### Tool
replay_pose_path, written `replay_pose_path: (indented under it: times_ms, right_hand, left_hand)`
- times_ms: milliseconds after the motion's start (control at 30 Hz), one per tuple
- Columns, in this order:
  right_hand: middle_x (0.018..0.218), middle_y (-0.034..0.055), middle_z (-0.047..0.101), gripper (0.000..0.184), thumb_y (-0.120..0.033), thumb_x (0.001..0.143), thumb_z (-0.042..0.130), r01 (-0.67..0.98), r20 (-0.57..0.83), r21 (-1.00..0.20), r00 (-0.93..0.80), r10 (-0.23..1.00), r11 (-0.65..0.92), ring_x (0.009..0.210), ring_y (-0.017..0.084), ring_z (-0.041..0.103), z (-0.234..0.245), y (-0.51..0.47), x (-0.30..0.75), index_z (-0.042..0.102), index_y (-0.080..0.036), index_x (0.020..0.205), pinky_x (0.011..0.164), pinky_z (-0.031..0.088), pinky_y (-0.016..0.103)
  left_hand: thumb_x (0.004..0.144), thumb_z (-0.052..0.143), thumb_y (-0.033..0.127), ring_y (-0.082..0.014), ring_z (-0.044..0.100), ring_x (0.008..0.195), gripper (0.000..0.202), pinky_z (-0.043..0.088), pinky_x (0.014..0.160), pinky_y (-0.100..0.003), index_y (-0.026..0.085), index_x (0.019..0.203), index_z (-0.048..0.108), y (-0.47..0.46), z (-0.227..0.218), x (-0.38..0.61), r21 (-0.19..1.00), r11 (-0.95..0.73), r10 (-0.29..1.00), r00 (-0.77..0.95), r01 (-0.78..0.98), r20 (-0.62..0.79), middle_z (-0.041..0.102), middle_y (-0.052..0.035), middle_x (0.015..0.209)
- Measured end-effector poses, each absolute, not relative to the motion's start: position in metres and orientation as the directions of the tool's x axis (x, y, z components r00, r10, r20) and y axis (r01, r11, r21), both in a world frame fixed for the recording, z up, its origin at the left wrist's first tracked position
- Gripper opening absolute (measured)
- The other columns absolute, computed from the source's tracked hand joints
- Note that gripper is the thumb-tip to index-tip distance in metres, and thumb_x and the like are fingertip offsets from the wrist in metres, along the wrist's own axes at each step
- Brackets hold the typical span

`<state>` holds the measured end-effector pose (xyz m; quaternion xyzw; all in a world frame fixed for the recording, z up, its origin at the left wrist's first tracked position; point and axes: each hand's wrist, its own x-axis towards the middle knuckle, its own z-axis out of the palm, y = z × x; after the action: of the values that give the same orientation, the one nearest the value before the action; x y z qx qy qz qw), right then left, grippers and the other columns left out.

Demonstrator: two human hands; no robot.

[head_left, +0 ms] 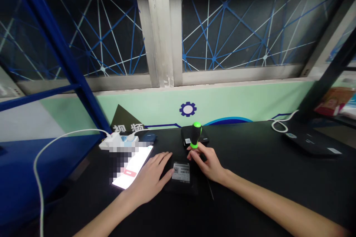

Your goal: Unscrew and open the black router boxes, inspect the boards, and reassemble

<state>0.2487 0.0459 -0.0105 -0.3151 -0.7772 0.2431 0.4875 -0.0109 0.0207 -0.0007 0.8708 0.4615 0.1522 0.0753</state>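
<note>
My right hand (207, 163) grips a screwdriver (196, 135) with a black-and-green handle, held upright by its lower green band. Its shaft and tip are hidden. Below that hand lies a flat black device (180, 189) with a white barcode label, and my left hand (151, 176) rests against its left side with the fingers spread. A lit smartphone (133, 168) with a pixelated screen lies just left of my left hand. Behind the screwdriver sits a black box (203, 140) with a small label.
A white power strip (118, 143) with plugged-in white cables stands at the back left of the black tabletop (264, 163), beside a small blue object (149, 137). A black flat device (308, 142) lies far right. A blue metal frame (63, 59) rises at left.
</note>
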Motion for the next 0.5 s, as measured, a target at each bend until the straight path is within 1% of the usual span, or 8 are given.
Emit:
replay_pose_path:
  times_ms: [100, 167, 233, 367, 500]
  right_hand:
    - [0.082, 0.0052, 0.073, 0.023, -0.034, 0.104, 0.045, 0.243, 0.614, -0.672, -0.344, 0.71, 0.699, 0.072, 0.016, 0.069, -0.0097, 0.0448, 0.2504, 0.06, -0.019, 0.113, 0.071, 0.055, 0.026]
    - [0.081, 0.0053, 0.073, 0.024, -0.035, 0.104, 0.045, 0.246, 0.623, -0.663, -0.344, 0.703, 0.707, 0.069, 0.016, 0.069, -0.0098, 0.0449, 0.2505, 0.061, -0.019, 0.112, 0.069, 0.054, 0.026]
    - [0.08, 0.0052, 0.073, 0.022, -0.035, 0.104, 0.047, 0.254, 0.626, -0.661, -0.332, 0.706, 0.706, 0.067, 0.016, 0.068, -0.0102, 0.0457, 0.2498, 0.061, -0.019, 0.107, 0.067, 0.054, 0.026]
    - [0.078, 0.0043, 0.073, 0.016, -0.034, 0.1, 0.054, 0.232, 0.621, -0.695, -0.283, 0.731, 0.681, 0.067, 0.016, 0.069, -0.011, 0.0475, 0.2477, 0.062, -0.02, 0.098, 0.066, 0.055, 0.025]
    - [0.081, 0.0046, 0.072, 0.014, -0.031, 0.1, 0.055, 0.21, 0.621, -0.702, -0.286, 0.73, 0.68, 0.068, 0.016, 0.069, -0.0107, 0.0468, 0.2479, 0.062, -0.019, 0.1, 0.067, 0.055, 0.026]
  left_hand:
    - [0.106, 0.036, 0.054, -0.0293, 0.045, 0.138, 0.054, 0.041, 0.11, -0.046, 0.028, 0.153, 0.037, 0.0205, -0.0005, -0.0109, 0.264, -0.569, 0.822, 0.53, 0.778, 0.211, 0.048, -0.008, 0.151]
    - [0.106, 0.036, 0.053, -0.0293, 0.045, 0.138, 0.053, 0.041, 0.11, -0.046, 0.028, 0.152, 0.037, 0.0201, 0.0, -0.0108, 0.261, -0.567, 0.823, 0.528, 0.781, 0.21, 0.048, -0.0079, 0.151]
    - [0.106, 0.036, 0.054, -0.0293, 0.045, 0.138, 0.053, 0.041, 0.11, -0.046, 0.028, 0.153, 0.037, 0.0195, 0.0009, -0.0105, 0.262, -0.565, 0.825, 0.526, 0.783, 0.206, 0.048, -0.0074, 0.151]
    - [0.106, 0.036, 0.054, -0.0292, 0.044, 0.139, 0.054, 0.039, 0.111, -0.047, 0.028, 0.153, 0.036, 0.0187, 0.0027, -0.0095, 0.273, -0.547, 0.837, 0.518, 0.791, 0.177, 0.047, -0.0066, 0.152]
    - [0.105, 0.037, 0.054, -0.0296, 0.043, 0.14, 0.054, 0.04, 0.112, -0.047, 0.027, 0.152, 0.038, 0.0186, 0.0038, -0.0087, 0.273, -0.539, 0.842, 0.512, 0.797, 0.17, 0.047, -0.0069, 0.152]
